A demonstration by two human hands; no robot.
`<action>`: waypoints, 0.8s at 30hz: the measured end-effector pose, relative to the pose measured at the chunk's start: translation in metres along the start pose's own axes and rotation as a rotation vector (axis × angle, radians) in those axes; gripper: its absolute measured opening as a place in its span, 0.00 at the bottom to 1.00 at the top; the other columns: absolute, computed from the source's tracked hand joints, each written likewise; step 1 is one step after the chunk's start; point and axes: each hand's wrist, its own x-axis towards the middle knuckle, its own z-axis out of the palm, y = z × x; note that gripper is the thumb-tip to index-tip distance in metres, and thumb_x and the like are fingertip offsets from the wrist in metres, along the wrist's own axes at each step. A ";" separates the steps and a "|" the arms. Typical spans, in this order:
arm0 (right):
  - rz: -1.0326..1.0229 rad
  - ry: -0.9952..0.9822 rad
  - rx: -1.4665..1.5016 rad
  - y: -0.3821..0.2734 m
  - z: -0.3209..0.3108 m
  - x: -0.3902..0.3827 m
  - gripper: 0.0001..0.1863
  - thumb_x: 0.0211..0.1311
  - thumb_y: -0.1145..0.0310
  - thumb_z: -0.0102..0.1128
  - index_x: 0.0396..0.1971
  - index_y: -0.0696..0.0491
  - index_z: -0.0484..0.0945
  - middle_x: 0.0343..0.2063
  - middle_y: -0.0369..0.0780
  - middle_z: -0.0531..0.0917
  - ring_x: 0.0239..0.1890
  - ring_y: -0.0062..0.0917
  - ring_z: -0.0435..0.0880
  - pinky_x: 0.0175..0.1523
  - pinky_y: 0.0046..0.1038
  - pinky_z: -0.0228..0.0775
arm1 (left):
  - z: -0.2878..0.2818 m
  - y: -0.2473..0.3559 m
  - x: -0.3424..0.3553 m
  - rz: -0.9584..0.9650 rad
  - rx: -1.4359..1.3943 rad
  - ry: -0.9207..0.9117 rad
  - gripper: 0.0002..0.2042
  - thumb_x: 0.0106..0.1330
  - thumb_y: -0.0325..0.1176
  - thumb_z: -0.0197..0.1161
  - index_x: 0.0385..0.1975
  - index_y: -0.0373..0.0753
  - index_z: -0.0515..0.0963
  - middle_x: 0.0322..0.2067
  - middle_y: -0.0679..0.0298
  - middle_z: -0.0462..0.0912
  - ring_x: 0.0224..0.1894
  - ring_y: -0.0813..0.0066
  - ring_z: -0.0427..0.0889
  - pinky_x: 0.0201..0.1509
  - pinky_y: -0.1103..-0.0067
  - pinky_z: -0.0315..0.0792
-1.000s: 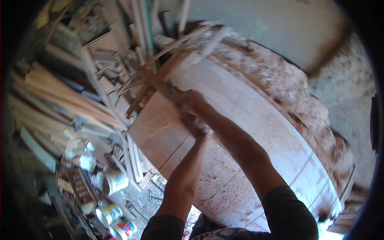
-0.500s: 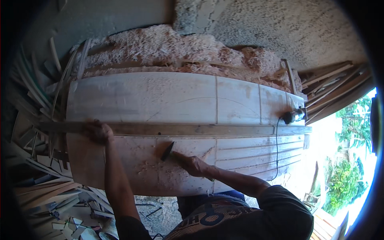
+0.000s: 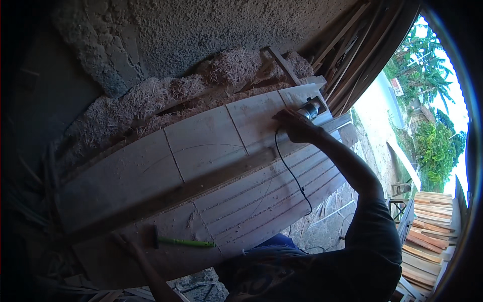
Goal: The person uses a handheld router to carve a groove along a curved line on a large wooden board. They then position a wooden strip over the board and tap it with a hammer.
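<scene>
A hammer [image 3: 186, 243] with a bright green handle and dark head lies on the large pale wooden panel [image 3: 206, 131]. My left hand [image 3: 126, 245] rests on the panel in shadow beside the hammer's head, apart from it, its fingers loosely stretched and holding nothing. At the panel's right end, my right hand [image 3: 298, 127] is closed over the dark body of a small corded power tool [image 3: 310, 109], whose silvery end shows past the fingers. A black cord [image 3: 289, 171] runs from the tool across the panel and over its near edge.
A long wooden beam [image 3: 221, 171] lies along the panel's middle. Curly shavings [image 3: 151, 98] are heaped behind it against a rough wall [image 3: 191, 30]. Long boards [image 3: 352, 55] lean at the far right; stacked planks [image 3: 427, 241] lie outside at right.
The view has swung to the right. My right hand has let go of the hammer, now lying on the panel, and moved to the power tool. My left hand has left the beam.
</scene>
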 end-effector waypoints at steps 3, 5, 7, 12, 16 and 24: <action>0.065 -0.254 -0.373 0.109 -0.023 -0.010 0.36 0.37 0.81 0.70 0.55 0.55 0.76 0.52 0.47 0.79 0.59 0.43 0.77 0.63 0.38 0.71 | 0.004 0.020 -0.035 0.015 0.051 -0.024 0.32 0.79 0.52 0.44 0.71 0.31 0.62 0.74 0.44 0.55 0.77 0.49 0.50 0.80 0.65 0.44; 0.056 -0.504 -0.414 0.159 -0.030 -0.010 0.36 0.33 0.79 0.72 0.53 0.53 0.77 0.50 0.45 0.80 0.56 0.44 0.79 0.60 0.39 0.74 | 0.003 0.040 -0.061 -0.019 0.019 -0.040 0.32 0.78 0.52 0.45 0.70 0.32 0.63 0.74 0.45 0.55 0.78 0.50 0.50 0.80 0.64 0.43; -0.085 -0.509 -0.411 0.193 -0.026 -0.011 0.37 0.31 0.77 0.74 0.52 0.51 0.78 0.50 0.43 0.82 0.54 0.43 0.81 0.57 0.40 0.76 | 0.004 0.062 -0.054 -0.083 0.031 -0.034 0.32 0.78 0.53 0.45 0.71 0.33 0.62 0.75 0.45 0.54 0.78 0.51 0.48 0.80 0.65 0.42; -0.191 -0.683 -0.297 0.225 0.003 0.019 0.46 0.20 0.68 0.87 0.53 0.49 0.77 0.43 0.43 0.85 0.47 0.42 0.86 0.54 0.41 0.78 | -0.003 0.126 -0.057 -0.331 0.077 0.088 0.34 0.78 0.55 0.44 0.74 0.36 0.56 0.76 0.45 0.52 0.79 0.49 0.46 0.80 0.65 0.43; -0.204 -0.736 -0.286 0.186 -0.013 0.037 0.48 0.19 0.62 0.89 0.54 0.48 0.79 0.40 0.42 0.88 0.44 0.41 0.87 0.53 0.39 0.79 | -0.024 0.189 -0.091 -0.030 0.166 0.257 0.32 0.78 0.50 0.49 0.75 0.38 0.56 0.75 0.45 0.54 0.78 0.48 0.51 0.78 0.62 0.48; -0.115 -0.698 -0.383 0.174 -0.015 -0.011 0.35 0.26 0.55 0.83 0.41 0.51 0.79 0.38 0.45 0.84 0.43 0.43 0.85 0.49 0.42 0.78 | 0.015 0.350 -0.145 0.361 -0.208 0.109 0.30 0.72 0.32 0.61 0.73 0.37 0.61 0.70 0.48 0.66 0.72 0.52 0.64 0.75 0.64 0.60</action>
